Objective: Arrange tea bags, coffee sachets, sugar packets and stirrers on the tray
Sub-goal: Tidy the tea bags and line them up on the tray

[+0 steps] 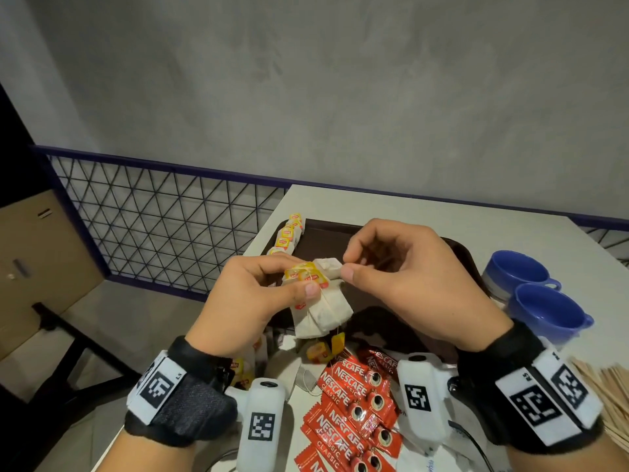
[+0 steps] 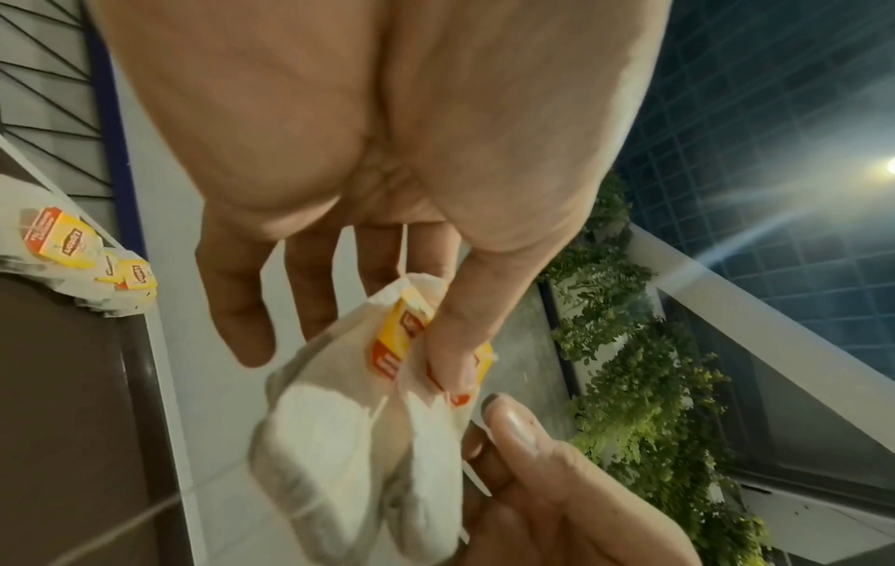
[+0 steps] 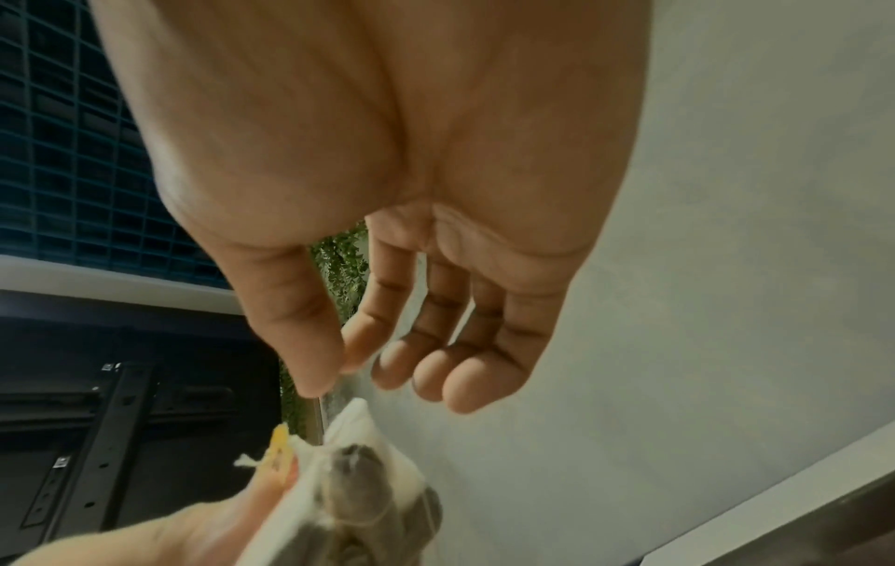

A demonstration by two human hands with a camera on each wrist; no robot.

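Tea bags: white paper pouches, yellow-red tags, strings tangled; bunch pinched in left hand above brown tray. Right hand: thumb and forefinger pinching one string.

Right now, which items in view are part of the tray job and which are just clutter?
Part of the job:
- bunch of tea bags held by left hand, right hand pinching at it
- tea bags already on tray
- brown tray
- coffee sachets
- wooden stirrers

Just lying about:
- two blue cups
- cardboard box
- wire fence
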